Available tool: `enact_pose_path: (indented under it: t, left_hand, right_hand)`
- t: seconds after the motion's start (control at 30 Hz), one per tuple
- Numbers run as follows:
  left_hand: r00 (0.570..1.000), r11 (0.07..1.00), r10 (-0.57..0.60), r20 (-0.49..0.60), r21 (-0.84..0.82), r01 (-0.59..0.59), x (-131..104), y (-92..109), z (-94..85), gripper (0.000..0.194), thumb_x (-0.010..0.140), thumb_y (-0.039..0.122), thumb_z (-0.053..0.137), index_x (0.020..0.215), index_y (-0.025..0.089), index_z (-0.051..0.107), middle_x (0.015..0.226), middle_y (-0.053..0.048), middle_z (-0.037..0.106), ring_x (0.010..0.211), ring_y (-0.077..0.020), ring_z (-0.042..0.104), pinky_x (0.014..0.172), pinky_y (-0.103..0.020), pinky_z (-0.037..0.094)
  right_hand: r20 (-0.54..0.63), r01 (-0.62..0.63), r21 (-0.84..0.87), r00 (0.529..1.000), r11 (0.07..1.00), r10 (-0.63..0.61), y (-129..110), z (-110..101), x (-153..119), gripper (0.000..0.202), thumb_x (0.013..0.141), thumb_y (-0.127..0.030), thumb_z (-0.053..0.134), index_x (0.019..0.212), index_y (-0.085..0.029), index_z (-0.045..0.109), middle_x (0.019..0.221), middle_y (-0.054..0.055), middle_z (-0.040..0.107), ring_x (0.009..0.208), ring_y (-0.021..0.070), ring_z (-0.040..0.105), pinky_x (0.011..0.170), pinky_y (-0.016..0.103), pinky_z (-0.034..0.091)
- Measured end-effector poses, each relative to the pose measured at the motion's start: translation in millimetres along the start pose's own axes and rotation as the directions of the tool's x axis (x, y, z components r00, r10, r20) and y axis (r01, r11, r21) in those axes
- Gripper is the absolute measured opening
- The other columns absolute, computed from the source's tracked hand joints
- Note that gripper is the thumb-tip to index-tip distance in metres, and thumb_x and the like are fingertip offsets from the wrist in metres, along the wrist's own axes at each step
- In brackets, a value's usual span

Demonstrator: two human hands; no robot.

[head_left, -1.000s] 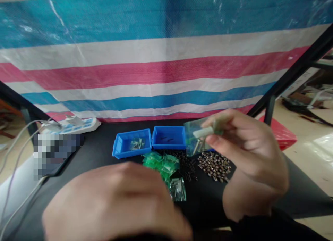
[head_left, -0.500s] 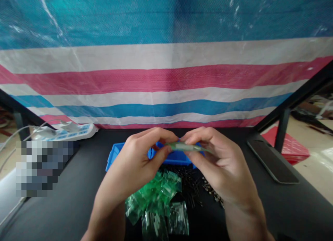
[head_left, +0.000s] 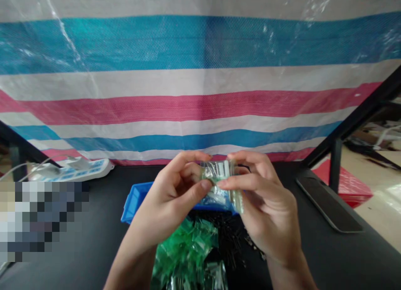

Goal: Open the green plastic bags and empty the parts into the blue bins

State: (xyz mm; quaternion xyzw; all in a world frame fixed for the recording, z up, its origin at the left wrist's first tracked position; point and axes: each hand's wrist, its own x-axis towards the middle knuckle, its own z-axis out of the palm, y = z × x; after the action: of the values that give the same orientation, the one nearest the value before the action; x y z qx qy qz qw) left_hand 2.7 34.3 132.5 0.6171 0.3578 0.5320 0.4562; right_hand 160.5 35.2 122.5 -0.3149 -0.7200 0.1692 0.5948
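Blue bin [head_left: 133, 204] partly behind left hand [head_left: 167, 200], which pinches the left side of a small clear plastic bag [head_left: 223, 194], thumb against fingers. Bag hangs between both hands, neither nearer; its long axis unclear, fingers cover the ends. White pieces [head_left: 227, 169] inside run roughly upright. Right hand [head_left: 266, 204] pinches the bag's right side. Vs half a second ago: bag was near edge-on, now broad face shows.

Glare streaks on striped sheeting [head_left: 200, 81]
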Motion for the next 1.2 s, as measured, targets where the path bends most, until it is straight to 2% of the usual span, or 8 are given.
enact_pose_path:
  t: [0.17, 0.4, 0.53, 0.63, 0.83, 0.97, 1.1, 1.2]
  left_hand:
    - [0.98, 0.981, 0.099, -0.171, 0.181, -0.067, 4, -4, 4.8, 0.025, 0.078, 0.02, 0.059, 0.103, 0.022, 0.054, 0.066, 0.003, 0.057, 0.057, -0.009, 0.053, 0.047, -0.018, 0.038]
    - [0.94, 0.935, 0.212, -0.266, 0.336, -0.116, 9, -15, 8.1, 0.037, 0.075, 0.02, 0.064, 0.11, 0.024, 0.053, 0.067, 0.004, 0.063, 0.058, -0.0105, 0.058, 0.05, -0.02, 0.043]
    - [0.943, 0.908, 0.262, -0.206, 0.384, -0.168, 11, -18, 11.3, 0.021, 0.076, 0.021, 0.063, 0.097, 0.018, 0.059, 0.067, 0.003, 0.064, 0.061, -0.0115, 0.06, 0.054, -0.021, 0.047]
    - [0.922, 0.862, 0.341, -0.183, 0.451, -0.23, 8, -15, 14.1, 0.007, 0.076, 0.02, 0.062, 0.08, 0.016, 0.058, 0.066, 0.003, 0.062, 0.062, -0.0103, 0.06, 0.054, -0.019, 0.045]
    - [0.856, 0.705, 0.508, -0.092, 0.615, -0.353, 5, 2, 8.1, 0.009, 0.073, 0.013, 0.063, 0.069, 0.015, 0.055, 0.067, 0.004, 0.058, 0.065, -0.0078, 0.057, 0.06, -0.019, 0.044]
    - [0.89, 0.767, 0.442, -0.109, 0.562, -0.311, -2, -16, -3.3, 0.015, 0.069, 0.01, 0.064, 0.061, 0.015, 0.052, 0.059, 0.005, 0.053, 0.058, -0.0071, 0.051, 0.057, -0.019, 0.041]
    - [0.988, 0.911, 0.153, 0.014, 0.384, -0.147, -25, -65, -16.6, 0.017, 0.073, 0.018, 0.059, 0.059, 0.015, 0.048, 0.052, 0.004, 0.048, 0.049, -0.0065, 0.044, 0.048, -0.02, 0.035]
    - [0.997, 0.937, 0.019, 0.076, 0.347, -0.044, -43, -98, -21.4, 0.015, 0.073, 0.022, 0.058, 0.063, 0.015, 0.05, 0.054, 0.004, 0.05, 0.05, -0.0071, 0.046, 0.049, -0.02, 0.036]
  right_hand:
    - [0.064, -0.122, 0.099, 0.991, 0.988, 0.116, 8, 8, -2, 0.026, 0.083, -0.008, 0.044, 0.086, -0.022, 0.065, 0.093, 0.002, 0.061, 0.089, 0.0156, 0.058, 0.078, 0.032, 0.049]
    - [0.096, -0.287, 0.336, 0.958, 0.897, 0.271, 18, 6, -5, 0.02, 0.087, -0.021, 0.046, 0.102, -0.024, 0.059, 0.079, -0.001, 0.062, 0.07, 0.0128, 0.059, 0.069, 0.03, 0.05]
    - [-0.012, -0.249, 0.294, 0.964, 0.923, 0.264, 17, 5, -1, 0.025, 0.082, -0.02, 0.056, 0.106, -0.026, 0.053, 0.075, -0.002, 0.059, 0.065, 0.0112, 0.058, 0.059, 0.025, 0.049]
    - [-0.022, -0.195, 0.24, 0.978, 0.951, 0.206, 17, 5, 0, 0.01, 0.083, -0.023, 0.056, 0.092, -0.022, 0.057, 0.076, -0.001, 0.059, 0.069, 0.012, 0.06, 0.062, 0.025, 0.049]
    - [-0.03, -0.099, 0.141, 0.994, 0.985, 0.105, 22, 10, 3, 0.011, 0.08, -0.03, 0.059, 0.082, -0.019, 0.056, 0.075, -0.002, 0.057, 0.079, 0.0145, 0.059, 0.063, 0.026, 0.046]
    - [0.018, -0.127, 0.155, 0.992, 0.98, 0.126, 37, 17, -8, 0.009, 0.077, -0.024, 0.06, 0.075, -0.018, 0.055, 0.072, 0.0, 0.056, 0.074, 0.0133, 0.056, 0.064, 0.028, 0.045]
    - [0.162, -0.282, 0.166, 0.953, 0.945, 0.256, 52, 26, -46, 0.009, 0.073, -0.022, 0.059, 0.069, -0.016, 0.053, 0.067, 0.0, 0.057, 0.063, 0.0104, 0.052, 0.062, 0.027, 0.042]
    - [0.245, -0.393, 0.131, 0.902, 0.91, 0.354, 62, 33, -76, 0.012, 0.072, -0.026, 0.06, 0.072, -0.015, 0.055, 0.067, 0.001, 0.058, 0.061, 0.0111, 0.052, 0.059, 0.026, 0.041]
